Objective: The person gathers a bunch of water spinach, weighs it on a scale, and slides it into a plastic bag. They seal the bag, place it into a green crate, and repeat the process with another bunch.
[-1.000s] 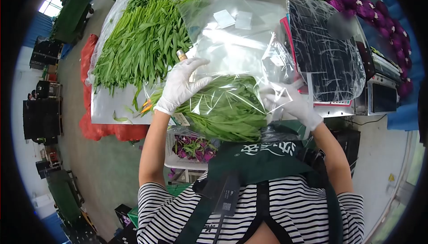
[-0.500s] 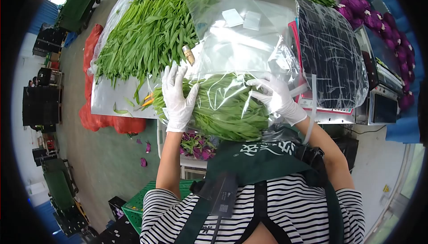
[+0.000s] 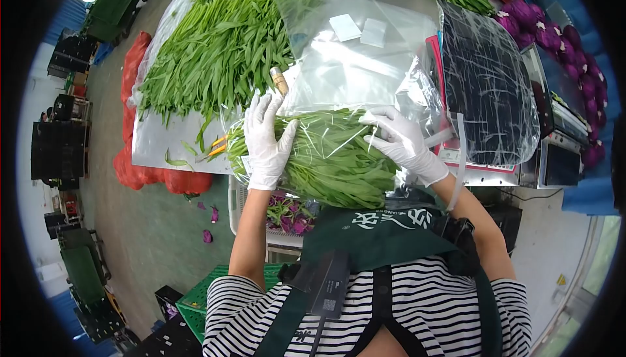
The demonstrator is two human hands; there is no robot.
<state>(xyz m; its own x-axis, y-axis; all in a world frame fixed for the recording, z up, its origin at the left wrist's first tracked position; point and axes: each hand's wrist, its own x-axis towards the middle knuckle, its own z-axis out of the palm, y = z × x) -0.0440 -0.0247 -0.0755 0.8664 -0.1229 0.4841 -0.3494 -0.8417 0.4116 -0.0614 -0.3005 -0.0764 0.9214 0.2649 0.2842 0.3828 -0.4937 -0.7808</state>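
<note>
A clear plastic bag of long leafy greens (image 3: 339,168) lies across the near edge of the table, against the apron. My left hand (image 3: 266,145), in a white glove, rests on the bag's left part with fingers spread and thumb apart. On its right upper part is my right hand (image 3: 404,145), also gloved; its fingers are slightly bent and touch the film, with a gap between thumb and forefinger. Orange-handled scissors (image 3: 217,148) lie just left of the bag. Beyond my left hand is a small wooden-looking handle or roll (image 3: 279,80).
Loose greens (image 3: 222,57) heap at the table's left and back. Flat clear bags (image 3: 352,70) with two white labels lie mid-table. A dark film-wrapped panel (image 3: 486,83) stands right, near purple net bags (image 3: 580,63). Red sacks (image 3: 134,155) hang left; a white crate (image 3: 238,213) sits below.
Both hands stay on the bag of greens, with only a slight shift of the left hand. The fingers of my right hand have moved slightly over the film. The view has shifted a little.
</note>
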